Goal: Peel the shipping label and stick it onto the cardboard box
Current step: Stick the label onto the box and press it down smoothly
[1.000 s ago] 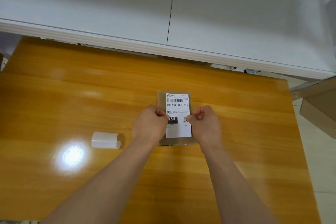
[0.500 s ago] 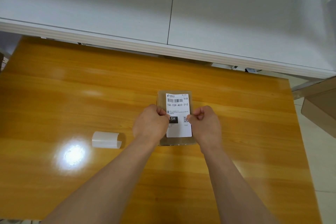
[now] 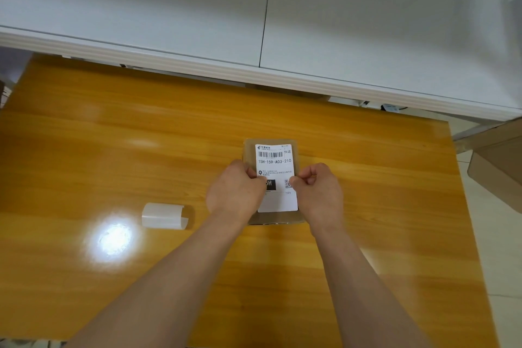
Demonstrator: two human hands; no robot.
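A person's two bare hands work at a shipping label (image 3: 276, 167) lying on top of a small cardboard box (image 3: 249, 150), which sits on a glossy orange wooden desk (image 3: 141, 150). The left hand (image 3: 236, 191) is curled with its fingertips on the label's left edge; the right hand (image 3: 317, 192) is curled likewise on the right edge, thumb and fingers closed at the paper's margin. The label's barcode and the code 15H-159-A03-210 face up. A curled white backing sheet (image 3: 164, 216) lies on the desk left of the box, beside a bright lamp reflection (image 3: 113, 239). White cabinets (image 3: 197, 9) stand beyond the desk.
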